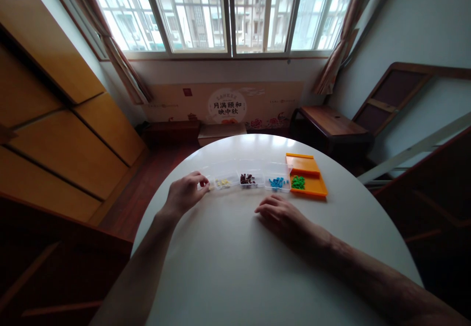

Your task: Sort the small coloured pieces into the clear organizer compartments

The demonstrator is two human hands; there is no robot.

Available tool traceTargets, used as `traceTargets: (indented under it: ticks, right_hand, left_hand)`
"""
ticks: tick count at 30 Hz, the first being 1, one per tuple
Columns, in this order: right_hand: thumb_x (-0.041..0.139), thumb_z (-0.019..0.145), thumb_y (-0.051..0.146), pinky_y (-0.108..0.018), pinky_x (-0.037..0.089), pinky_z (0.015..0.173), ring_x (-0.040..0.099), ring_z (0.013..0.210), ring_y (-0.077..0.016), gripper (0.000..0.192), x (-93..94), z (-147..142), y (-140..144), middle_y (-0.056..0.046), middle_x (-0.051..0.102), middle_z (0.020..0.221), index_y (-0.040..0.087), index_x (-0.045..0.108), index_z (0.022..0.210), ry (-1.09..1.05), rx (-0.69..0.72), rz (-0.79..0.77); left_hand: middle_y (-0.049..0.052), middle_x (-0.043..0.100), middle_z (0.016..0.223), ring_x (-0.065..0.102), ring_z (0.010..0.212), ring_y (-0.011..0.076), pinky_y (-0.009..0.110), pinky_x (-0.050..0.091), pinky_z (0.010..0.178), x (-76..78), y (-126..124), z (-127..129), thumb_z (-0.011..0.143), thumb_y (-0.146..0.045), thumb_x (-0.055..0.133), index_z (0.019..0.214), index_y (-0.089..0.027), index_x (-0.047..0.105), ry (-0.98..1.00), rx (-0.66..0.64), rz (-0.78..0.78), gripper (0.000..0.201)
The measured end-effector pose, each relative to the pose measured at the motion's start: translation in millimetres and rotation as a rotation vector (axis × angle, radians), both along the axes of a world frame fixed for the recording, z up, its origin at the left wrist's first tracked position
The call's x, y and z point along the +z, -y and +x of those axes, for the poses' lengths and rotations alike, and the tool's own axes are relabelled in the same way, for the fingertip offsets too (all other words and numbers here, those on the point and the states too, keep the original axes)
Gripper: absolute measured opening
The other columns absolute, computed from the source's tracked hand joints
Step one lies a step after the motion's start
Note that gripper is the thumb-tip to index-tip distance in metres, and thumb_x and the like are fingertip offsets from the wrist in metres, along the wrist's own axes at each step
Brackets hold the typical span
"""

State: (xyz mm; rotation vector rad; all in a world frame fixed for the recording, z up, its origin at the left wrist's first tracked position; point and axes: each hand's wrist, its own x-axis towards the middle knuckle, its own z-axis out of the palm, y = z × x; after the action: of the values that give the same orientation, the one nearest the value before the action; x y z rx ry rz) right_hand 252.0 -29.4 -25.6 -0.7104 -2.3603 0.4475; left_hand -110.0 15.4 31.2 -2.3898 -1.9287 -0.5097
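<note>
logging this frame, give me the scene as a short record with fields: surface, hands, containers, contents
surface: round white table
left hand: fingers pinched at the left end of the clear box; whether it holds a piece cannot be told
right hand: flat on the table, holding nothing, just short of the box
containers: clear box with compartments; orange tray touching its right end
contents: yellow pieces, dark red pieces, blue pieces in the box; green pieces on the tray

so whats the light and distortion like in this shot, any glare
Head view: the window is overexposed and backlights the room; soft glare lies on the far table; wide-angle bending curves the edges; the small pieces in the clear tray are too tiny to resolve; left hand and right hand are evenly lit.
</note>
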Motion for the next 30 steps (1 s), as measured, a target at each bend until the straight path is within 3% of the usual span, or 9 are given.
traceTargets:
  ticks: [6, 12, 17, 21, 24, 30]
  right_hand:
    - [0.055, 0.112, 0.023, -0.039, 0.062, 0.090, 0.069, 0.103, -0.0237, 0.019, -1.1, -1, 0, -0.012, 0.075, 0.114, 0.020, 0.073, 0.116, 0.007, 0.006, -0.004]
    - [0.054, 0.113, 0.024, -0.042, 0.060, 0.096, 0.067, 0.106, -0.0255, 0.017, -0.5, -2, 2, -0.012, 0.072, 0.114, 0.020, 0.071, 0.115, 0.009, -0.087, -0.002]
    - [0.055, 0.112, 0.023, -0.039, 0.058, 0.091, 0.065, 0.100, -0.0240, 0.018, -1.6, -1, 1, -0.010, 0.071, 0.109, 0.022, 0.068, 0.100, 0.026, -0.119, -0.016]
    - [0.058, 0.111, 0.022, -0.043, 0.057, 0.094, 0.065, 0.104, -0.0260, 0.011, -6.4, -2, 0, -0.010, 0.071, 0.111, 0.021, 0.068, 0.106, 0.023, -0.182, 0.000]
    - [0.067, 0.106, 0.025, -0.046, 0.056, 0.096, 0.064, 0.107, -0.0287, 0.006, -9.5, -1, -1, -0.011, 0.071, 0.111, 0.020, 0.068, 0.109, 0.028, -0.242, 0.005]
    - [0.063, 0.108, 0.020, -0.039, 0.054, 0.090, 0.064, 0.100, -0.0253, 0.012, -12.6, 2, -5, -0.008, 0.071, 0.103, 0.021, 0.067, 0.097, 0.017, -0.201, 0.006]
  left_hand:
    - [0.000, 0.080, 0.104, 0.072, 0.084, 0.0176, 0.028, 0.041, 0.063, -0.2, 0, -1, 0.096, -0.043, 0.062, 0.091, -0.026, 0.079, 0.000, 0.007, -0.008, 0.024]
    - [-0.001, 0.079, 0.104, 0.068, 0.076, 0.0146, 0.027, 0.042, 0.063, 3.9, 4, 10, 0.097, -0.044, 0.063, 0.092, -0.027, 0.079, 0.035, -0.019, 0.057, 0.025]
    - [0.001, 0.078, 0.097, 0.064, 0.067, 0.0125, 0.026, 0.043, 0.064, -7.1, 16, 46, 0.104, -0.047, 0.059, 0.090, -0.024, 0.080, 0.111, -0.228, 0.103, 0.034]
    - [0.003, 0.078, 0.092, 0.067, 0.070, 0.0150, 0.028, 0.046, 0.066, -26.1, 24, 71, 0.105, -0.042, 0.060, 0.087, -0.023, 0.079, 0.134, -0.421, 0.107, 0.033]
    - [0.004, 0.078, 0.092, 0.069, 0.071, 0.0160, 0.029, 0.047, 0.067, -35.5, 27, 80, 0.104, -0.039, 0.061, 0.088, -0.023, 0.079, 0.146, -0.501, 0.076, 0.029]
    - [0.005, 0.078, 0.096, 0.071, 0.076, 0.0165, 0.028, 0.050, 0.070, -39.6, 29, 83, 0.100, -0.033, 0.066, 0.094, -0.024, 0.080, 0.209, -0.602, 0.020, 0.018]
